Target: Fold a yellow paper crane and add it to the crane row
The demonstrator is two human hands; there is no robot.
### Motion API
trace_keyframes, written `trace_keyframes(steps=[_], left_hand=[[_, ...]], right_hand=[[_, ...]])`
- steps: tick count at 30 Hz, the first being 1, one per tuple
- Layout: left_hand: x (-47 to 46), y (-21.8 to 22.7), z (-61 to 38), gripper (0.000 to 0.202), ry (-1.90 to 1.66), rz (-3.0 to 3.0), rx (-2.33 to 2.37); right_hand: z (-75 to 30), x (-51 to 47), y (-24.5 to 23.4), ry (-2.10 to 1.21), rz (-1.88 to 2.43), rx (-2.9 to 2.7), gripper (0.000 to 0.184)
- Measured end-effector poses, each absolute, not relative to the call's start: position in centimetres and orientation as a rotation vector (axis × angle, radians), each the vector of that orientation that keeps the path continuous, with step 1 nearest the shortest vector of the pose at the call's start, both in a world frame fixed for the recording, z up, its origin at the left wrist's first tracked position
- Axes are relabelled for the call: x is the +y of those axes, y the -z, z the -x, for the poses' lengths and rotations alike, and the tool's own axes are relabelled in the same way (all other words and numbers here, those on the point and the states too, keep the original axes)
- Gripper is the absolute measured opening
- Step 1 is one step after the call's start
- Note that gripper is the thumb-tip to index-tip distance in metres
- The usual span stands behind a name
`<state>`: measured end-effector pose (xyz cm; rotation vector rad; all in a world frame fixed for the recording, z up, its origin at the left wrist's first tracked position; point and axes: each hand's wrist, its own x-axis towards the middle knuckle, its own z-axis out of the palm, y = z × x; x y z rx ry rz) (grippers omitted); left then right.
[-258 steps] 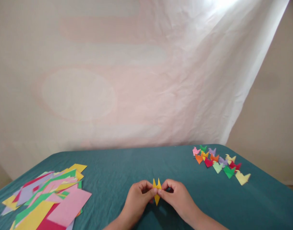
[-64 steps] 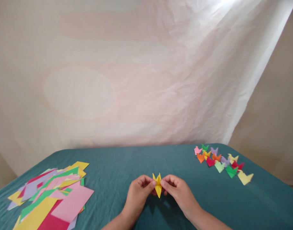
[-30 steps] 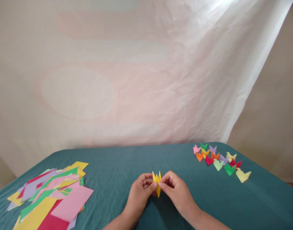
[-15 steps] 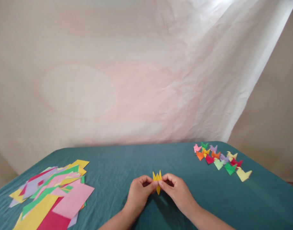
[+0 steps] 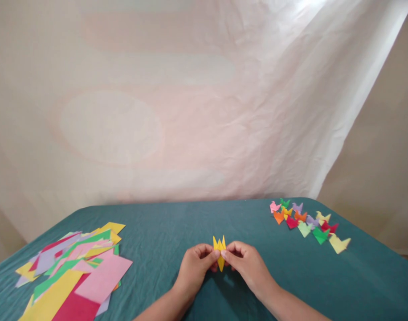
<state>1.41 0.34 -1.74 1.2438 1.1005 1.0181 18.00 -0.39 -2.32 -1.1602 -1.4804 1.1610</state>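
A small yellow folded origami paper (image 5: 220, 255) is held up over the table in front of me. Three points stick up at its top and one long point hangs down. My left hand (image 5: 197, 267) pinches its left side between thumb and fingers. On the opposite side, my right hand (image 5: 246, 265) grips it the same way, the two thumb tips nearly meeting at its middle. The fingertips behind the paper are partly hidden.
A loose pile of coloured paper sheets (image 5: 104, 278) lies on the left of the green cloth-covered table (image 5: 164, 227). Several small folded paper birds (image 5: 304, 228) sit in rows at the back right. A pale cloth (image 5: 197, 133) hangs behind the table.
Both hands keep their pinch on the yellow paper, which has risen very slightly. The view has shifted a little; otherwise the papers and birds stay put.
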Motion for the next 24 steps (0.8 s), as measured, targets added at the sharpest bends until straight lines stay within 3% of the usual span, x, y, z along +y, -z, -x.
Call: trace_keyframes(steps=[4,11,18,24], left_hand=[[0.1,1.5,-1.0,0.031,-0.957,-1.065,0.884],[-0.6,0.7,-1.0,0.022,-0.709,-0.818,0.611],[-0.2,0.7,-0.8,0.022,-0.838,-0.928,0.795],[0.4,1.0,-0.6,0.036,-0.916,-1.109,0.891]], right_hand=[[-17.9,-0.6,2.0,-1.236,1.02,-1.457,0.033],[-17.9,-0.9,1.3,-1.527,0.737,-1.358,0.018],[-18.4,-0.2,2.3,-1.384,0.957,-1.333,0.021],[-18.3,0.0,3.1,-1.293,1.077,-1.362,0.024]])
